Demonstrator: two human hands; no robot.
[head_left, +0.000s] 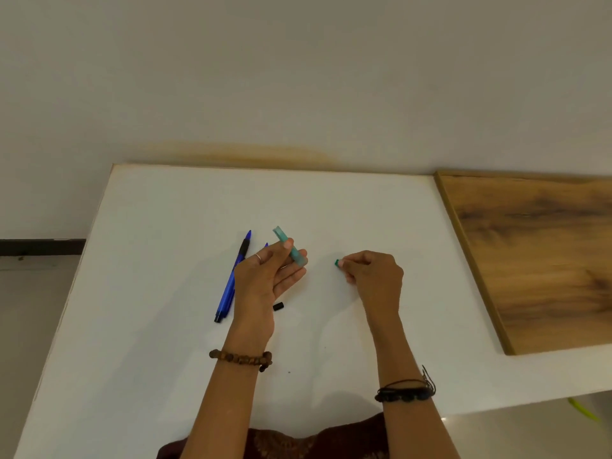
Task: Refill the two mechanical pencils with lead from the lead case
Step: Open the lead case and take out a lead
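Observation:
My left hand [271, 273] holds a translucent teal lead case [287, 244] between thumb and fingers, tilted up and to the left above the white table [165, 260]. My right hand [371, 273] pinches a small teal cap [337, 262] at its fingertips, a short way right of the case. Two blue mechanical pencils lie side by side on the table left of my left hand: one [233, 276] is fully visible, the other [266, 245] shows only its tip behind my fingers. A small black cap [278, 306] lies on the table next to my left palm.
The white table runs back to a pale wall. A wooden board [536, 260] lies on the table's right side. The table's left edge drops to a floor with a dark skirting strip [39, 246].

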